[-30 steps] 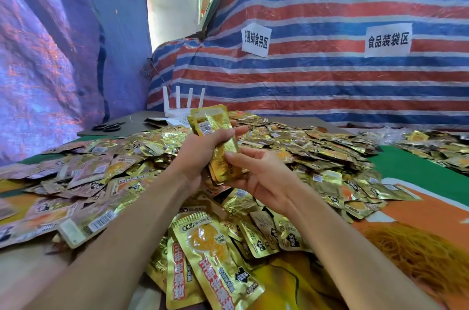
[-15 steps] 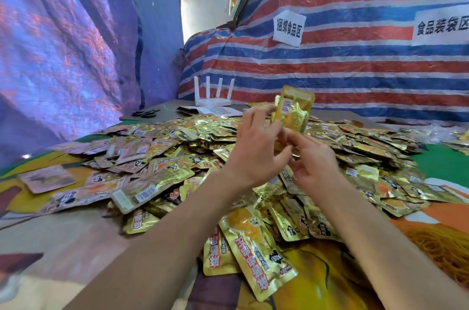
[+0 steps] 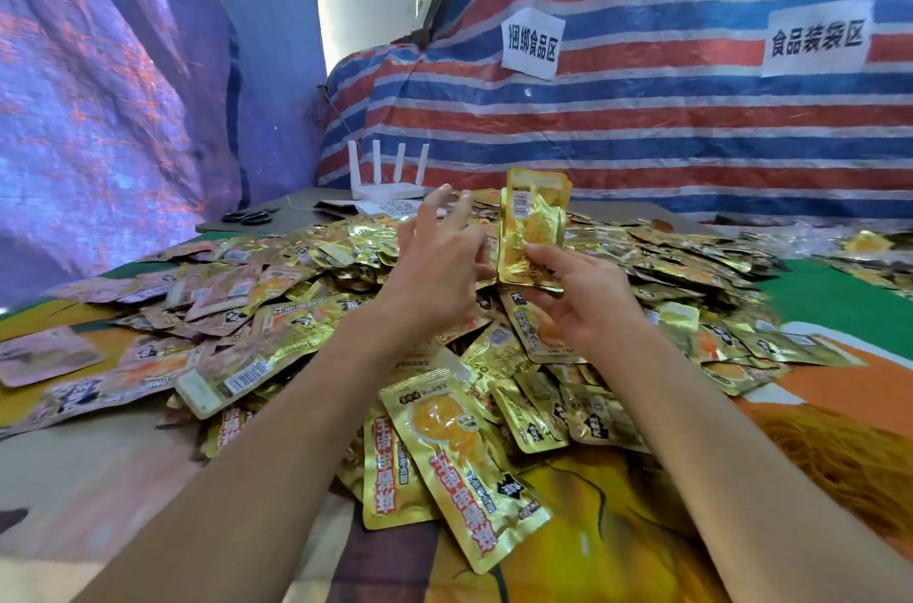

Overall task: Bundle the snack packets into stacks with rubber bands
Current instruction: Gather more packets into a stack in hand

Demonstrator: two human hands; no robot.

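- Gold foil is what the right hand (image 3: 588, 301) grips: thumb and curled fingers pinch the lower edge of a held stack (image 3: 533, 227) of packets, which stands upright at the centre of the frame
- Just left of it, the left hand (image 3: 439, 256) has its fingers straight and spread, with nothing in them that I can make out; whether it touches the stack's edge or carries a band cannot be told
- By the look of them, the packets are light, thin and flexible, with a soft lump of filling in the middle and flat sealed rims; the foil is glossy, so stacked packets will likely slide over one another
- The best hold, I would say, is across the middle of the stack, pressing through its thickness once the edges are squared; a pinch at one end alone lets the far end fan out
- A band probably belongs round the waist, snug enough to stop slipping but not so tight that the packets buckle
- Below and around both hands, the loose pile (image 3: 306, 286) of the same packets spreads across the table (image 3: 99, 479)
- At lower right lies an orange-brown tangle (image 3: 830, 454), perhaps the rubber bands, too blurred to be sure
- Beyond the pile, left of centre, are scissors (image 3: 247, 217) and a white router (image 3: 388, 180)
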